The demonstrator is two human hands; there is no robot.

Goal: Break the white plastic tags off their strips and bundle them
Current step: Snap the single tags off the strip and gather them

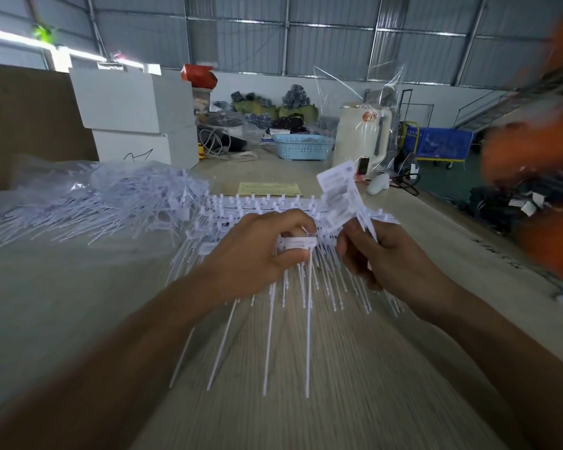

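Two hands at work over a pale wood-grain table (78, 319). Left hand (257, 251) — fingers curled, pinching one white tag (298, 244) by its flat head, its thin tail hanging toward the viewer. Right hand (381, 254) — closed around a bundle of loose tags (338, 196), heads fanned upward. Tag strips (260, 206) — several rows lying on the table just beyond and beneath both hands, tails pointing toward the viewer. Heap of further tags (111, 199) — on the table to the left, partly over clear plastic. Blue basket (301, 146), yellow paper sheet (268, 189) — farther back.
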